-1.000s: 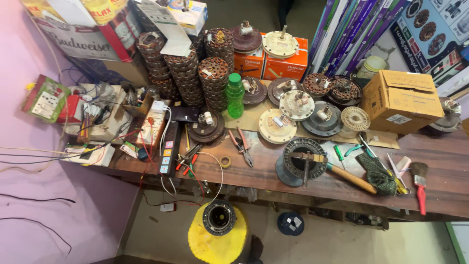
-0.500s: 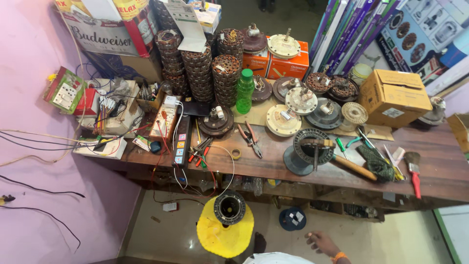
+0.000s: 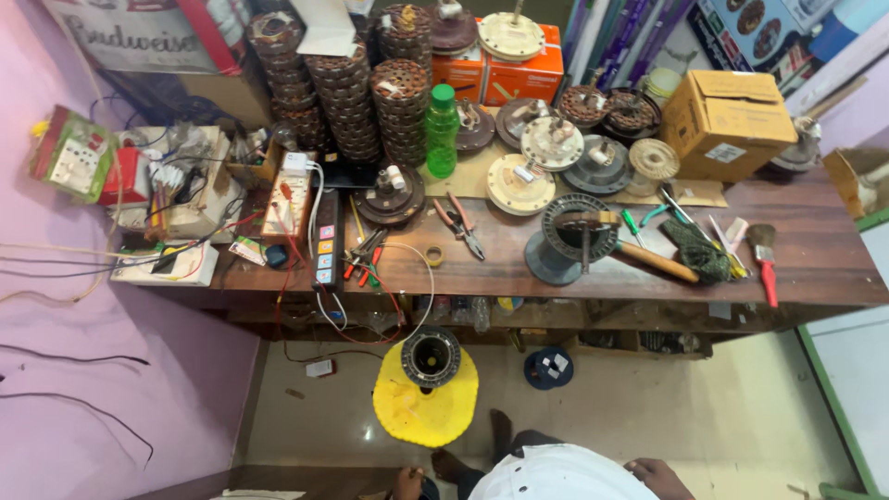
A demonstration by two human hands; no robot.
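Only the lower edge of the head view shows my hands. My left hand [image 3: 407,482] hangs low by my white shirt [image 3: 556,474], close to a yellow stool [image 3: 412,417] that carries a round black motor stator [image 3: 431,356]. My right hand [image 3: 659,476] hangs on the other side, over the bare floor. Neither hand touches anything I can see, and the fingers are cut off by the frame. The long wooden workbench [image 3: 815,268] lies ahead, out of reach of both hands.
On the bench lie pliers [image 3: 460,225], a green bottle [image 3: 442,130], a hammer [image 3: 653,261] across a stator ring [image 3: 556,255], a red-handled brush [image 3: 765,259], a power strip [image 3: 326,248], stacked stators [image 3: 347,102] and a cardboard box [image 3: 732,120]. A blue spool [image 3: 548,368] sits on the floor.
The view has tilted down and shifted, so the bench sits higher in the frame. My shirt and both hands have come into sight at the bottom edge.
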